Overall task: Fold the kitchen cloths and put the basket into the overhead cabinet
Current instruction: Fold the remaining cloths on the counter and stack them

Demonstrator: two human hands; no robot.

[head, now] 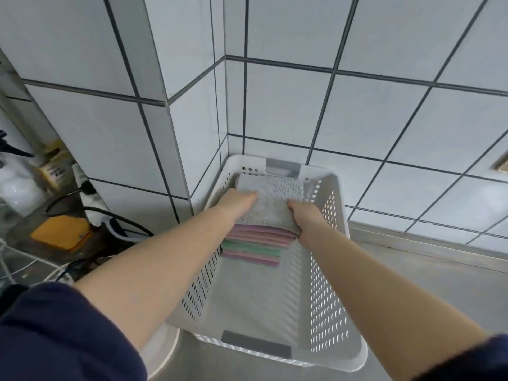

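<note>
A white perforated basket [327, 273] is set on a grey counter [439, 284], pushed into the corner of a tiled wall [384, 111]; its far end is close against the tiles. Inside, at the far end, a stack of folded cloths [254, 247] in pink and green is seen, and a grey cloth [272, 204] is laid on top of that stack.

The grey cloth is gripped at both sides. The left hand [237, 203] is curled on its left edge, fingers tucked under or into the fabric, and the right hand [306, 215] is closed round its right edge, near the basket's right wall. Both forearms are stretched over the basket's open near half, where only the bare floor of the basket is shown.

To the left of the basket, a jutting tiled column [154, 86] is found, and beyond it a cluttered patch: an orange pad [61, 232], black cables [121, 218], a white plug or adapter [89, 193], a labelled bottle [53, 169] and a blurred white container [15, 185]. These are kept well apart from the basket by the column. A round white object [160, 350] is partly hidden under the basket's near left corner. Dark sleeves [55, 334] are visible at the lower edge.
</note>
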